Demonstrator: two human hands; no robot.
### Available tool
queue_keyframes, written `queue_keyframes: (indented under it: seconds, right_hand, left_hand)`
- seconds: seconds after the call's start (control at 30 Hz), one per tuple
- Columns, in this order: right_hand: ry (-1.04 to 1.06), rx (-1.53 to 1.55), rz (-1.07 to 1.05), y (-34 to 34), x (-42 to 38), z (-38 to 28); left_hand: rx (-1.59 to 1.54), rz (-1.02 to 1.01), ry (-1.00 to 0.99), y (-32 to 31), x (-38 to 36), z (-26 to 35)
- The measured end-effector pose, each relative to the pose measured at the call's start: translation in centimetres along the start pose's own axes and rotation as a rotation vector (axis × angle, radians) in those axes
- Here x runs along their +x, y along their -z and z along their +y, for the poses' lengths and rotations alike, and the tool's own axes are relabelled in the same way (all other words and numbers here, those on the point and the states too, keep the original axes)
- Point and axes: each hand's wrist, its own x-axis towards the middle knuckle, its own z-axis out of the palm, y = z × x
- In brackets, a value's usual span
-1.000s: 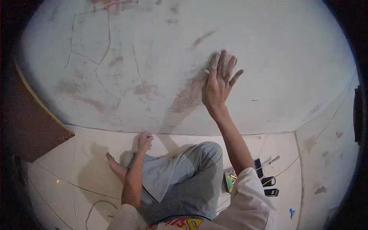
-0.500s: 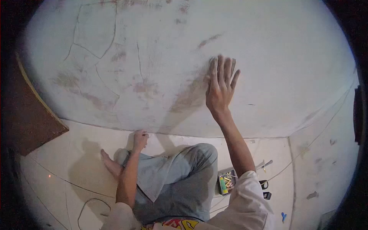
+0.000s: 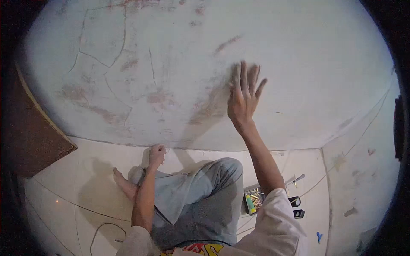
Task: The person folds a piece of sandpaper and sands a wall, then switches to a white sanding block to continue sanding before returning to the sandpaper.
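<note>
My right hand point(image 3: 243, 96) is raised against the pale, patchy wall point(image 3: 299, 77), its fingers spread and pointing up, with nothing seen in it. Brownish smudges and thin cracks mark the wall to its left. Low down, my left hand point(image 3: 157, 155) is near the foot of the wall, above my bent leg, with its fingers curled. Whether those fingers hold anything is too small to make out.
A tray point(image 3: 246, 204) of small items stands on the floor by my right knee, beside dark objects point(image 3: 298, 213). A blue item point(image 3: 319, 237) lies farther right. Cables point(image 3: 106, 212) cross the floor. A brown panel point(image 3: 36, 132) stands at left.
My right hand has shifted very slightly on the wall, its fingers still spread. My left hand has stayed nearly in place. The whole view has moved a little.
</note>
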Motion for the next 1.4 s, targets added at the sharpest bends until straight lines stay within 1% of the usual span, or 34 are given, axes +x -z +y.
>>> queue_keyframes:
  seconds: [0.07,0.1,0.13,0.2,0.23,0.27,0.3,0.33,0.37,0.43,0.47,0.53,0.57,0.6,0.63,0.67,0.73,0.77,0.83,0.87,0.9,0.93,0.97,1.0,1.03,1.07,1.13,1.2,1.23,1.3,1.37,1.4]
  right_hand:
    - [-0.003,-0.01,0.046,0.0,1.2,-0.6]
    - [0.017,-0.248,-0.07,0.4,0.7,0.1]
    - [0.017,-0.244,-0.068,0.3,-0.2,0.6]
    - [-0.029,-0.107,-0.077,-1.0,-3.6,2.0]
    - [0.001,-0.093,-0.019,-2.3,-5.8,3.0]
    - [0.006,-0.092,-0.011,-2.5,-6.8,3.1]
    - [-0.026,-0.084,-0.05,-2.5,-7.6,3.1]
    - [-0.063,-0.076,-0.093,-2.3,-7.7,3.1]
    - [-0.07,-0.022,-0.072,-2.7,-7.3,2.7]
    - [-0.049,-0.043,-0.074,-2.3,-5.6,2.1]
    - [-0.018,-0.064,-0.076,-1.6,-4.1,1.6]
    - [-0.032,-0.031,-0.06,0.4,-1.2,0.0]
    - [-0.02,0.001,-0.026,0.6,-0.5,-0.1]
    - [-0.009,0.039,0.021,0.6,-0.1,-0.4]
    - [0.015,-0.044,0.015,0.2,-1.1,0.3]
    - [0.019,-0.034,0.019,-0.3,-2.5,0.9]
    - [-0.025,-0.114,-0.076,-1.4,-6.3,2.2]
    - [-0.037,-0.094,-0.081,-2.3,-7.9,3.0]
    - [-0.037,-0.147,-0.095,-3.1,-8.2,2.9]
    - [-0.048,-0.199,-0.111,-3.2,-8.2,2.9]
    - [-0.065,-0.082,-0.101,-3.7,-7.7,2.9]
    - [-0.068,-0.081,-0.104,-3.5,-6.3,2.6]
    - [-0.036,-0.082,-0.051,-2.5,-4.1,1.8]
    - [-0.006,-0.08,0.0,-1.7,-2.2,1.1]
    - [-0.013,-0.075,-0.011,-0.9,-0.7,0.2]
    - [-0.023,-0.04,0.007,-0.1,0.6,-0.5]
    - [-0.034,-0.003,0.013,-0.4,0.2,-0.6]
    - [0.002,-0.111,-0.013,-1.2,-1.7,0.7]
    - [-0.018,-0.076,-0.049,-1.4,-3.4,1.1]
    - [-0.02,-0.099,-0.046,-3.6,-8.1,2.8]
    - [-0.02,-0.122,-0.042,-3.6,-8.7,2.7]
    - [-0.043,-0.116,-0.073,-3.8,-8.9,2.8]
  left_hand:
    - [0.036,-0.021,0.003,0.2,0.3,-1.6]
    - [-0.006,-0.002,0.012,0.2,0.5,-2.2]
    - [-0.049,0.02,0.018,0.3,0.8,-2.7]
    - [-0.004,0.032,0.014,0.6,0.1,-1.3]
    - [0.034,0.038,0.012,0.7,-0.4,-0.5]
    - [0.03,0.043,0.005,0.8,-0.8,0.3]
    - [0.04,0.024,0.02,0.8,-1.1,0.8]
    - [0.056,0.002,0.037,0.6,-1.0,0.7]
    - [0.057,0.0,0.034,0.3,-0.8,0.4]
    - [-0.073,0.046,0.025,-0.2,-0.5,-0.4]
    - [-0.068,0.042,0.025,0.0,-0.2,-0.4]
    - [-0.003,-0.047,-0.003,0.3,0.0,-0.8]
    - [-0.01,-0.044,0.013,-0.3,-0.1,-1.5]
    - [0.032,0.0,-0.009,0.0,0.1,-1.7]
    - [0.08,0.042,-0.033,0.4,0.0,-1.7]
    - [0.079,0.053,-0.033,0.6,-0.3,-1.4]
    - [0.044,0.102,-0.016,0.5,-1.3,-0.4]
    - [0.04,0.107,-0.018,0.5,-1.1,-0.3]
    - [0.221,0.081,-0.026,0.4,-0.2,-0.9]
    - [0.221,0.082,-0.028,0.3,0.1,-1.1]
    - [0.163,0.066,-0.027,0.3,0.3,-1.6]
    - [0.106,0.05,-0.025,0.2,0.5,-2.1]
    - [0.112,0.049,-0.021,0.3,1.0,-2.8]
    - [0.218,0.002,-0.146,0.6,1.5,-3.6]
    - [0.325,-0.049,-0.267,1.0,1.6,-4.2]
    - [0.331,-0.053,-0.251,0.9,1.0,-3.8]
    - [0.051,0.06,-0.014,0.7,-0.3,-2.0]
    - [0.056,0.06,-0.005,0.9,-0.4,-1.5]
    - [0.059,0.061,0.006,1.0,-0.5,-1.4]
    - [0.074,0.096,-0.019,0.7,-0.6,-1.5]
    - [0.087,0.132,-0.044,0.5,-0.8,-1.0]
    - [0.08,0.09,-0.011,0.3,-0.9,-0.6]
